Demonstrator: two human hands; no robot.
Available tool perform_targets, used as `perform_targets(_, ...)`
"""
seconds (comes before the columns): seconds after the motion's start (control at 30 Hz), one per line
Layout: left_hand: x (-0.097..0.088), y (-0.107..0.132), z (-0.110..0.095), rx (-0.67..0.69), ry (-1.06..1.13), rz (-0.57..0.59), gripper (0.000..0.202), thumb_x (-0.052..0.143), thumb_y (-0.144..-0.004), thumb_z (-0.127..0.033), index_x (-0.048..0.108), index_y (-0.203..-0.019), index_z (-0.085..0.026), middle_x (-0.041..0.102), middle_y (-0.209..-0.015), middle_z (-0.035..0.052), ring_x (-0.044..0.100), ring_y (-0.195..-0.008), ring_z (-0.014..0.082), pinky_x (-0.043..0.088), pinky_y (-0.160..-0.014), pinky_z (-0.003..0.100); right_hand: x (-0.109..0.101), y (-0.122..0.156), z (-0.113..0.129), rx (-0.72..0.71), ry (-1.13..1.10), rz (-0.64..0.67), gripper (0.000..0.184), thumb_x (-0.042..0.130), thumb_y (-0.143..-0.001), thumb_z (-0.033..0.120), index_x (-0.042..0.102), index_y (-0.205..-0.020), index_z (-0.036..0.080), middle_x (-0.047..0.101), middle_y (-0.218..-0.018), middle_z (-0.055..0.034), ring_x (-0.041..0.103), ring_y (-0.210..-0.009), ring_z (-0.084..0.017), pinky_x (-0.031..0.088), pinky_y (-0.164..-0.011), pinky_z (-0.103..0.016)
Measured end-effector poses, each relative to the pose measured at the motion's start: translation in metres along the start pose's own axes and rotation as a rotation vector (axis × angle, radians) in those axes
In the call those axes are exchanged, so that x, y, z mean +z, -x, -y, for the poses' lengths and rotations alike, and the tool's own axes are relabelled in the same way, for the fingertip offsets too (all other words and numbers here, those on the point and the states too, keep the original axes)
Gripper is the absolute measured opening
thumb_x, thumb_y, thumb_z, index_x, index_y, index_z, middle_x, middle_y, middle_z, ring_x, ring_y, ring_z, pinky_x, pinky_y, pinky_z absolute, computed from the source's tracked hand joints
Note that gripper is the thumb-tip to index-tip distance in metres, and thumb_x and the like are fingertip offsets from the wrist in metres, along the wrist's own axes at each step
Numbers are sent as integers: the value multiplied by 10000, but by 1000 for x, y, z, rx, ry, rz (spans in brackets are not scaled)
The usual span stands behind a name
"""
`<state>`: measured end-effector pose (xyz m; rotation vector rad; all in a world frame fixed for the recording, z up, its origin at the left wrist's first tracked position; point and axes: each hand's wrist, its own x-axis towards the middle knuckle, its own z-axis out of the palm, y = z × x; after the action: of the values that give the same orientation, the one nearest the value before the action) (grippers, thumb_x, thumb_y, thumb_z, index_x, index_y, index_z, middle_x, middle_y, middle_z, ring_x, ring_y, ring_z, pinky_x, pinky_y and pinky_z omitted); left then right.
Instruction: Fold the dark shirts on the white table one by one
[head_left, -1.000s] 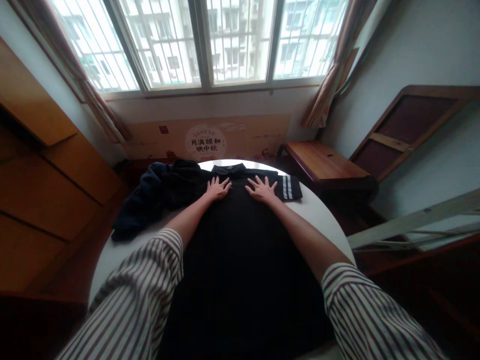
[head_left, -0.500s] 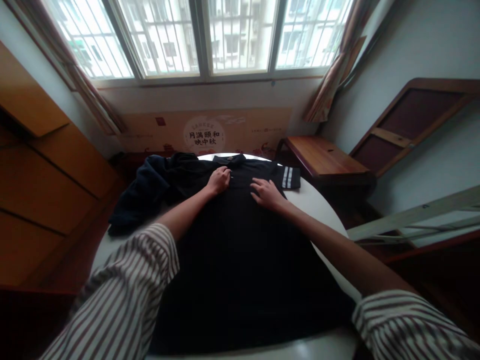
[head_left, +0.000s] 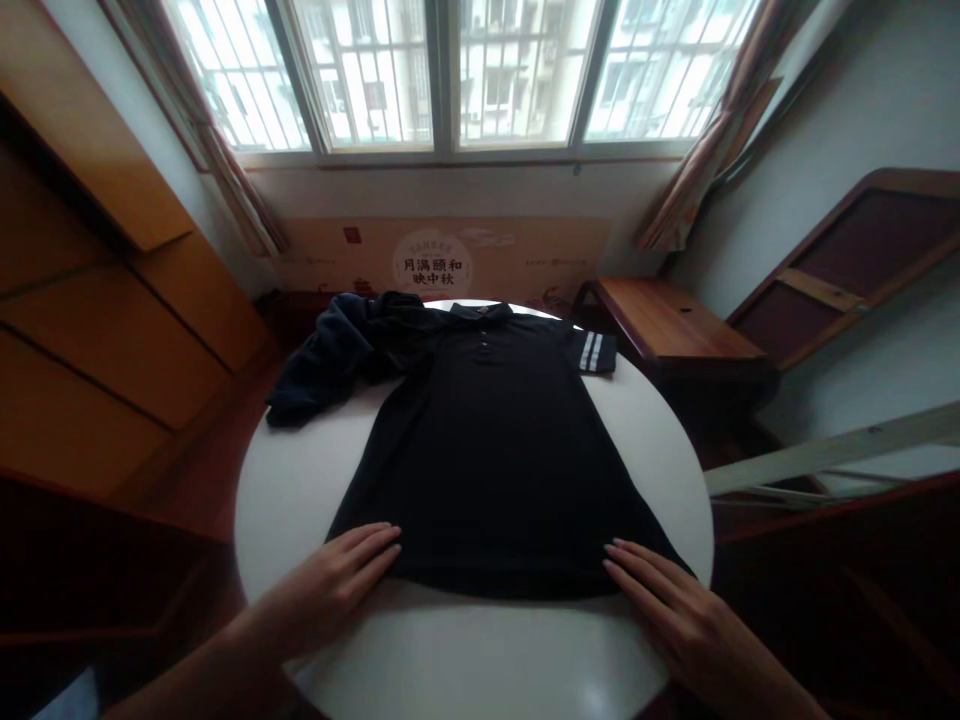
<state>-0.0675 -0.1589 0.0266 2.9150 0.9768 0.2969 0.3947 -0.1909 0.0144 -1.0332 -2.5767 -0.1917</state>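
Note:
A black polo shirt (head_left: pixel 502 460) lies spread face up, its collar and buttons at the far side and its hem towards me. One short sleeve with two white stripes shows at the right. My left hand (head_left: pixel 337 575) rests at the left corner of the hem, fingers stretched out over the cloth. At the right corner, my right hand (head_left: pixel 675 610) lies with its fingers extended on the fabric. Both thumbs are hidden, and neither hand visibly grips the shirt. Dark navy bunched clothing (head_left: pixel 330 350) lies at the far left, covering the shirt's left sleeve area.
Beneath the clothes is a round white table (head_left: pixel 525 650). A wooden side table (head_left: pixel 675 320) stands behind it to the right, near a leaning framed panel (head_left: pixel 817 280). Orange-brown cabinets (head_left: pixel 105 360) are at the left; barred windows are ahead.
Both hands have come back from the shirt's upper chest to the two hem corners. The shirt lies flat, its button placket now uncovered. My view has shifted left.

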Motion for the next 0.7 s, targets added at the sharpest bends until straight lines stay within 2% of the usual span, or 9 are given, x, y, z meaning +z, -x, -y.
perform_targets(0.07, 3, 3, 2, -12, -39, -58, 470, 433, -902, 4, 570, -1327, -142, 634, -1269, 135, 597, -1176, 240, 577, -947, 372, -6, -1, -4, -8, 55, -63, 445, 407, -838, -19, 666, -1163, 137, 721, -1062, -117, 672, -995, -233, 599, -795, -349)
perform_targets(0.13, 0, 2, -2, -24, -25, -107, 464, 404, -896, 26, 577, -1296, -135, 665, -1149, 125, 634, -1053, 219, 605, -866, 347, -15, -6, -5, 14, 80, -80, 412, 404, -800, -26, 678, -1060, 138, 710, -956, -111, 668, -887, -226, 590, -747, -341)
perform_targets(0.23, -7, 4, -14, 20, 8, -139, 453, 403, -889, 29, 574, -1282, -119, 660, -1079, 128, 643, -966, 208, 611, -811, 323, -25, -10, -4, 73, 82, -27, 409, 416, -692, -51, 665, -942, 157, 682, -888, -99, 644, -817, -224, 575, -709, -340)
perform_targets(0.33, -7, 14, -25, 76, 2, -78, 508, 415, -858, 60, 564, -1308, -124, 658, -1026, 110, 647, -901, 188, 605, -777, 285, -22, -5, -5, 100, 58, 68, 399, 431, -629, -53, 648, -869, 180, 663, -851, -80, 622, -771, -216, 565, -682, -330)
perform_targets(0.43, 1, 30, -27, 90, -1, -40, 582, 411, -831, 86, 525, -1359, -133, 647, -1032, 105, 643, -869, 174, 597, -736, 256, -15, 6, -8, 90, 50, 88, 385, 431, -633, -49, 643, -851, 188, 665, -877, -86, 624, -797, -220, 561, -701, -334)
perform_targets(0.57, 10, 43, -27, 64, 52, -76, 626, 384, -852, 79, 454, -1427, -156, 623, -978, 89, 610, -770, 151, 573, -650, 243, -20, 14, -11, 133, -34, 155, 321, 426, -673, -35, 621, -777, 199, 641, -803, -69, 617, -723, -200, 546, -647, -318)
perform_targets(0.7, 10, 38, -32, 103, 33, -100, 557, 412, -890, 34, 462, -1415, -148, 615, -934, 83, 597, -780, 159, 571, -669, 261, -29, -13, -3, 176, -109, 189, 265, 441, -788, 8, 628, -813, 194, 632, -820, -67, 619, -741, -195, 542, -671, -332)
